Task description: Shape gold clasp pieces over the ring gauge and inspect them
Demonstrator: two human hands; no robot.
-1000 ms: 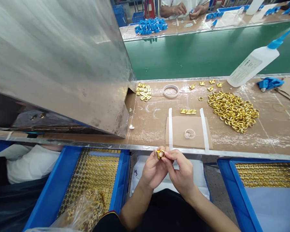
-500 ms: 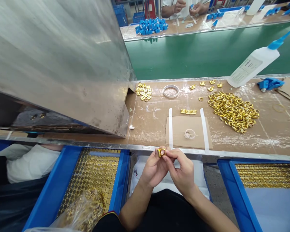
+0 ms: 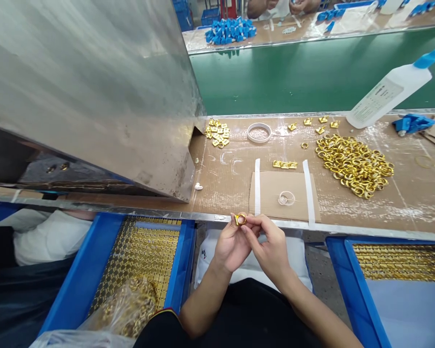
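A gold ring [image 3: 240, 219] is pinched between the fingers of my left hand [image 3: 232, 246], just off the front edge of the workbench. My right hand [image 3: 271, 249] has its thumb and forefinger closed at the ring's right side. Beyond the hands lies a cardboard pad [image 3: 268, 193] with two white tape strips and a small clear dish [image 3: 286, 198]. Three gold square pieces [image 3: 284, 165] sit in a row behind it. A large heap of gold rings [image 3: 355, 164] is to the right, and a small group of gold pieces [image 3: 218, 133] lies at the back left.
A big metal housing [image 3: 112, 96] fills the left. A white bottle [image 3: 387, 96] leans at the back right near blue pieces [image 3: 413, 124]. Blue trays [image 3: 72, 275] flank my lap. Another person's hands [image 3: 300, 6] are across the green belt [image 3: 293, 77].
The camera view has shifted slightly, moving the bench contents a little. Both hands keep their places around the ring, with only a slight change in finger pose.
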